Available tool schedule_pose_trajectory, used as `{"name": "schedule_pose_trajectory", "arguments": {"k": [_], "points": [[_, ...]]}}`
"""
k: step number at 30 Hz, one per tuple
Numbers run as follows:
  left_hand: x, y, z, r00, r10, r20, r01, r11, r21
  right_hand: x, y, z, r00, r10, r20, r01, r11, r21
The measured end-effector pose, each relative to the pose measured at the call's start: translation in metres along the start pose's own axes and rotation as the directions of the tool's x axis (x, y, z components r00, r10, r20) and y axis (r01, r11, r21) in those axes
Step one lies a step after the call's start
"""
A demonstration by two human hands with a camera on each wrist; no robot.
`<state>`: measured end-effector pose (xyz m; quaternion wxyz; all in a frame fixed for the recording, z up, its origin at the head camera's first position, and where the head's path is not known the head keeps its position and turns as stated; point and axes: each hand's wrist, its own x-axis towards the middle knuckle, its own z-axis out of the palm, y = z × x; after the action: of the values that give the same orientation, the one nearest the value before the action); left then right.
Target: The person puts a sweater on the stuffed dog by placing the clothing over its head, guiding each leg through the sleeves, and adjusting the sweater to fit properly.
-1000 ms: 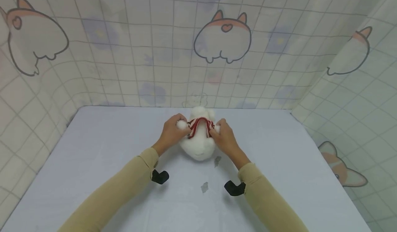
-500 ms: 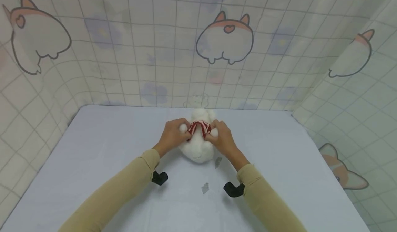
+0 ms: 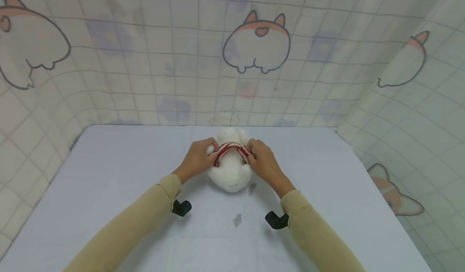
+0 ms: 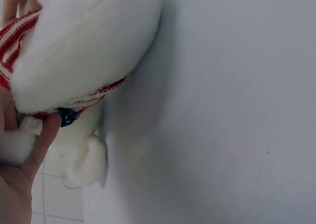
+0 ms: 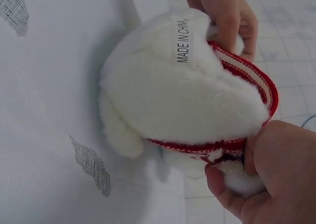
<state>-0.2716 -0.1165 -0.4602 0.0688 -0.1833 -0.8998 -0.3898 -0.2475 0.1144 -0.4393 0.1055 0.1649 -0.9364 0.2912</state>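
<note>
A white plush toy (image 3: 230, 176) lies on the table between both hands, its rounded bottom towards the person. Round its body is a red-and-white striped knitted garment (image 3: 232, 145), arched over the back. My left hand (image 3: 199, 155) pinches the garment's left edge beside a small white paw (image 4: 17, 147). A navy patch with white marks (image 4: 68, 116) shows near the thumb. On the other side my right hand (image 3: 264, 161) pinches the right edge, with thumb and fingers (image 5: 224, 184) at a cream knitted bit. Printed lettering (image 5: 182, 41) marks the toy's bottom.
The pale table (image 3: 120, 171) ends at a patterned cloth backdrop (image 3: 189, 62) just beyond the toy. Two grey mesh-like patches (image 3: 237, 220) show on the table in front. Black wrist mounts (image 3: 181, 208) jut inward from both sleeves.
The garment's edges have spread apart into a wider arch over the toy's back. The hands have drawn slightly apart, and the right paw no longer shows in the head view.
</note>
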Motion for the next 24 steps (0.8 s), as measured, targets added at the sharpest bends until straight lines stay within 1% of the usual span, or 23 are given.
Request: {"name": "schedule_pose_trajectory", "arguments": {"k": [3,5,6,7,8,9,10,12,13,14,15,16,20,22,24], "points": [[-0.002,-0.004,-0.002,0.998,-0.058,0.034,0.060,0.997,-0.049,-0.001,-0.001,-0.001,1.000,0.004,0.015,-0.005,0.999,0.043],[-0.004,-0.005,-0.004,0.997,-0.066,0.028,0.068,0.994,-0.087,-0.002,-0.002,-0.002,0.999,0.024,0.033,-0.027,0.997,0.075],[-0.006,-0.005,-0.005,0.999,-0.054,0.008,0.055,0.994,-0.098,-0.002,-0.003,-0.003,0.999,0.036,0.040,-0.039,0.995,0.088],[-0.008,-0.005,-0.005,0.999,-0.028,-0.017,0.026,0.996,-0.088,-0.003,-0.003,-0.003,0.998,0.047,0.047,-0.051,0.993,0.105],[-0.010,-0.005,-0.006,0.999,0.010,-0.047,-0.013,0.998,-0.057,-0.003,-0.003,-0.004,0.997,0.055,0.050,-0.061,0.991,0.119],[-0.012,-0.005,-0.006,0.995,0.054,-0.081,-0.055,0.998,-0.014,-0.003,-0.004,-0.004,0.997,0.062,0.053,-0.069,0.989,0.128],[-0.014,-0.004,-0.006,0.989,0.104,-0.110,-0.099,0.994,0.047,-0.003,-0.003,-0.004,0.996,0.066,0.053,-0.073,0.988,0.135],[-0.018,-0.003,-0.006,0.970,0.190,-0.148,-0.164,0.971,0.175,-0.004,-0.002,-0.005,0.995,0.077,0.056,-0.084,0.985,0.147],[-0.020,-0.003,-0.006,0.962,0.222,-0.156,-0.183,0.956,0.228,-0.004,-0.001,-0.005,0.995,0.081,0.059,-0.089,0.984,0.153],[-0.021,-0.002,-0.006,0.958,0.237,-0.164,-0.189,0.946,0.262,-0.004,-0.001,-0.006,0.994,0.083,0.064,-0.093,0.983,0.158],[-0.021,-0.001,-0.005,0.956,0.239,-0.169,-0.187,0.942,0.278,-0.005,0.000,-0.006,0.993,0.088,0.072,-0.099,0.981,0.165],[-0.022,-0.001,-0.005,0.958,0.229,-0.173,-0.174,0.942,0.285,-0.005,0.001,-0.006,0.993,0.091,0.081,-0.104,0.979,0.173],[-0.020,-0.001,-0.002,0.970,0.146,-0.196,-0.092,0.962,0.258,-0.005,0.004,-0.008,0.990,0.083,0.110,-0.101,0.980,0.169],[-0.017,-0.002,-0.001,0.975,0.109,-0.193,-0.067,0.975,0.213,-0.004,0.006,-0.008,0.990,0.072,0.121,-0.090,0.984,0.154],[-0.013,-0.004,0.000,0.982,0.088,-0.167,-0.067,0.989,0.131,-0.003,0.007,-0.009,0.990,0.055,0.127,-0.073,0.987,0.140]]}}
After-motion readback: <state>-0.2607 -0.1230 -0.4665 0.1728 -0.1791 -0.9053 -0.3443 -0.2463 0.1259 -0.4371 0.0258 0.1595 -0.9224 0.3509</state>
